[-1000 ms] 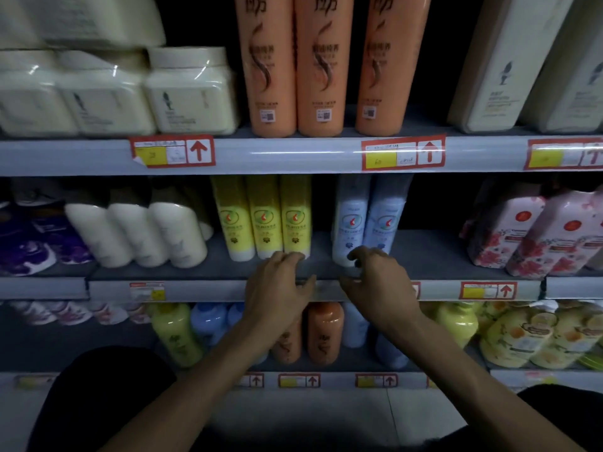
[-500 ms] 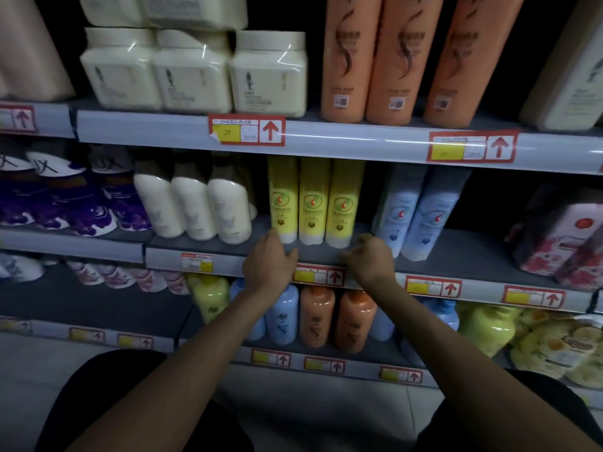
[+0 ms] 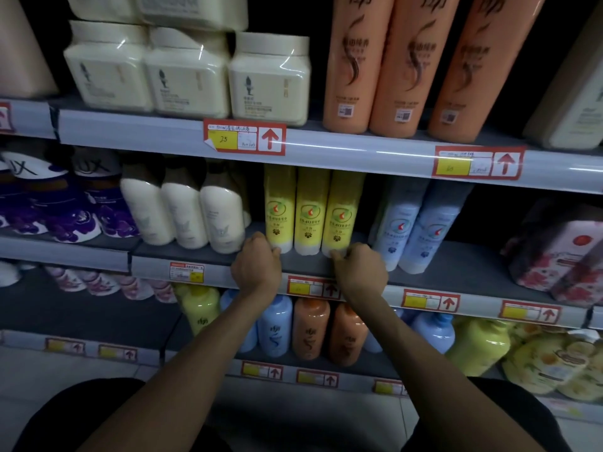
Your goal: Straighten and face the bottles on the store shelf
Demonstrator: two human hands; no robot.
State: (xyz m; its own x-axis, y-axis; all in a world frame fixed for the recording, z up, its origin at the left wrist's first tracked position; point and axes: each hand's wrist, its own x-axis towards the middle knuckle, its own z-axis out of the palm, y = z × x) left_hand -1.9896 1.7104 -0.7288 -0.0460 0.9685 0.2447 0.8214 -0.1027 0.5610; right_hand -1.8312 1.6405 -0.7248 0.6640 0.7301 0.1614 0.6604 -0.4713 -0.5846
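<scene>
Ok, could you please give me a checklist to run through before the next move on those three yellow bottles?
1. Labels on the yellow bottles face front: ok.
2. All three stand side by side with no gaps: ok.
3. The left hand touches the base of the leftmost bottle: ok.
4. The right hand touches the base of the rightmost bottle: ok.
5. Either hand grips firmly: cannot tell; the fingers are curled against the bases.

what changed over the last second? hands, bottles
Both hands shifted left along the shelf: left hand from the right yellow bottle to the left yellow bottle, right hand from the blue bottles to the right yellow bottle. Grip unclear. Bottles stayed put.
</scene>
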